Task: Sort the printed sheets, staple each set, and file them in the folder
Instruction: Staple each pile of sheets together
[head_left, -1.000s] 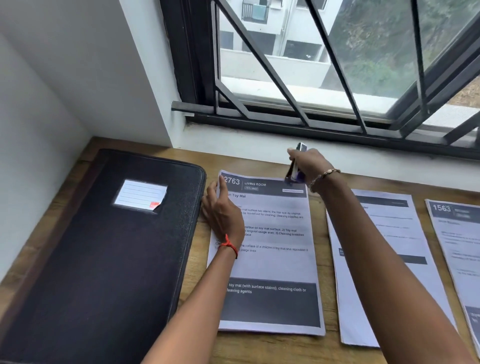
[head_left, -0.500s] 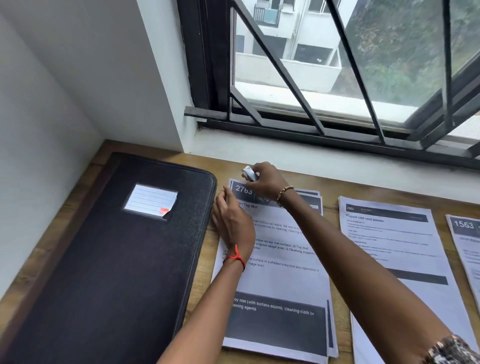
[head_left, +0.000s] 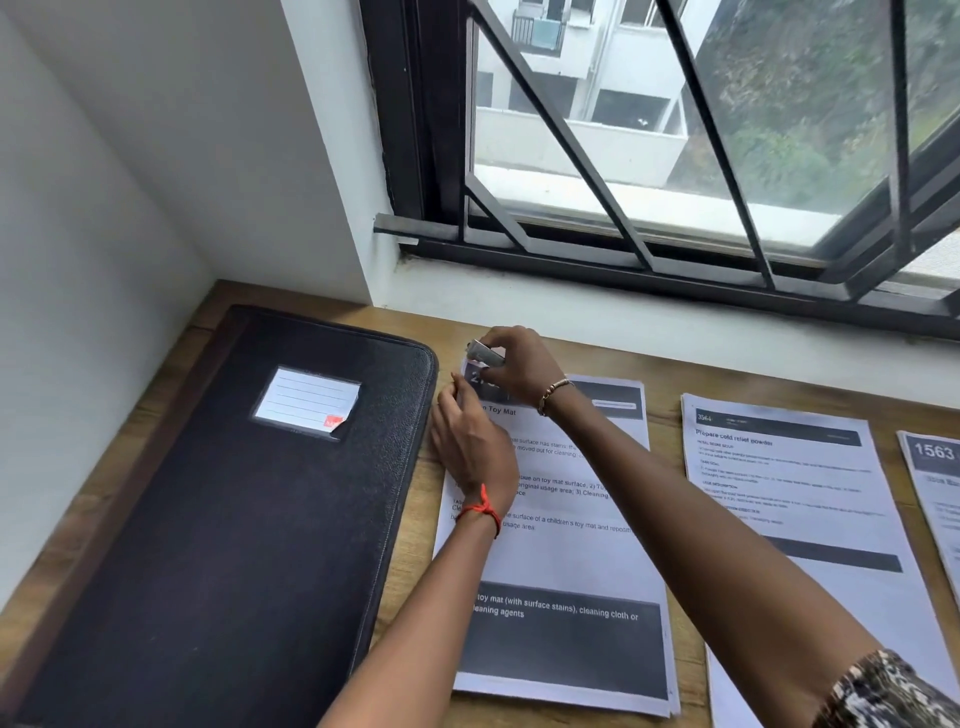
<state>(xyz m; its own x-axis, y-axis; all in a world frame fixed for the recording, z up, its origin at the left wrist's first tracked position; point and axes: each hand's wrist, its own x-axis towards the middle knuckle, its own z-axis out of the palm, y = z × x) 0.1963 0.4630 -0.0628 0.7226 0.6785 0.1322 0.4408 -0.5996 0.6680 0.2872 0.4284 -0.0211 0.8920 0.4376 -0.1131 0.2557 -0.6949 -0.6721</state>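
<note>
Both hands busy: right hand (head_left: 524, 370) grips stapler (head_left: 485, 355), nose pointing left; left hand (head_left: 470, 448) pinches sheets' (head_left: 563, 551) corner.

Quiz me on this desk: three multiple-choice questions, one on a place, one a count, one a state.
1. Where is the small silver stapler? A on the floor; B at the top left corner of the white printed toy-mat sheets; C on the window sill.
2. How many sets of printed sheets lie on the wooden table? A one; B three; C five.
3. The black leather folder is: A closed; B open; C standing upright.
Answers: B, the right hand grips it there; B, three lie side by side; A, its cover lies flat, label up.
</note>
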